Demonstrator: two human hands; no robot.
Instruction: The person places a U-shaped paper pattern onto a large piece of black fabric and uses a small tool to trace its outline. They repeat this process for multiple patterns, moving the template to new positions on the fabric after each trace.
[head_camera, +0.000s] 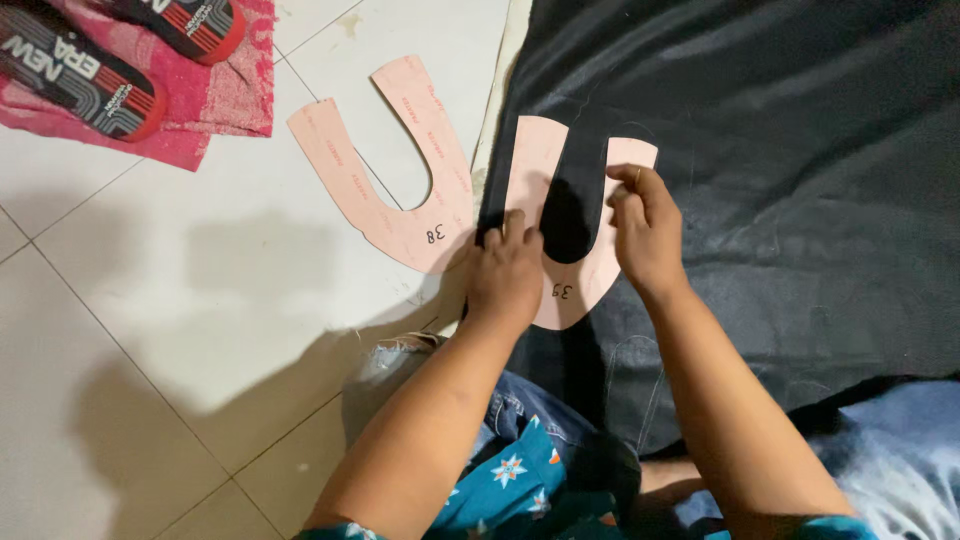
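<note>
A pink U-shaped card pattern (560, 300) lies on black fabric (780, 200) spread over the floor. My left hand (505, 272) presses down on the pattern's left arm and lower curve. My right hand (648, 230) rests on the pattern's right arm, fingertips pinched at its top edge; whether it holds a small marker there I cannot tell. A second pink U-shaped pattern (385, 200) lies on the white tiles just left of the fabric edge, touched by neither hand.
A pair of black and red sandals (95, 75) sits on a pink towel (235, 100) at the top left. White floor tiles (180, 330) fill the left side. My knees in torn jeans (420, 360) are at the bottom.
</note>
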